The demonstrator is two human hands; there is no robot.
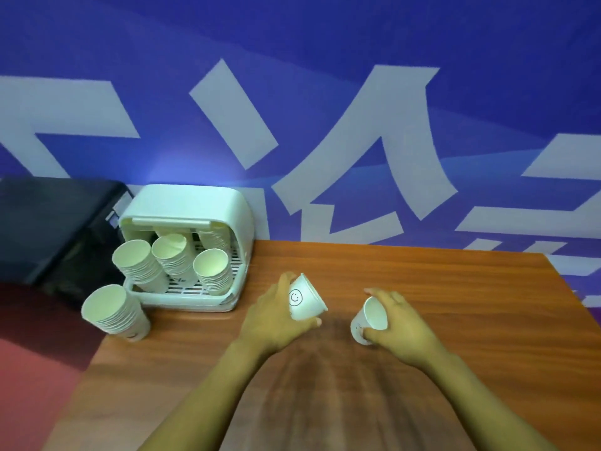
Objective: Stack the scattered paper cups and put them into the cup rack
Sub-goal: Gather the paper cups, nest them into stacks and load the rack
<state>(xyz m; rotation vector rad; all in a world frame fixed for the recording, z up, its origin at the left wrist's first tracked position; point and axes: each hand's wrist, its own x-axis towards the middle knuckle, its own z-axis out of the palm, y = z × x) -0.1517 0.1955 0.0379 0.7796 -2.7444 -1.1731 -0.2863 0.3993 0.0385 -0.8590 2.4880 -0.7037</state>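
1. Head view: we see a wood-grain table (422, 288), smooth and reddish brown, set against a blue wall (325, 43) with broad pale strokes.
2. We note the left hand (276, 317) with fingers and thumb curled round a white paper cup (304, 297), a tapered cone shape bearing a drawn smiley face and tilted with its mouth down and right.
3. We note the right hand (400, 323) clamped on a second paper cup (369, 320), tilted so its rolled rim and pale inside face us.
4. Both cups sit mid-table, apart from each other.
5. We see the cup rack (185, 203), glossy white plastic with rounded corners and a slotted floor, at the table's far left corner, holding three leaning ribbed stacks (175, 258).
6. We see a fourth stack (113, 310) just beside the rack, on the table's left edge.
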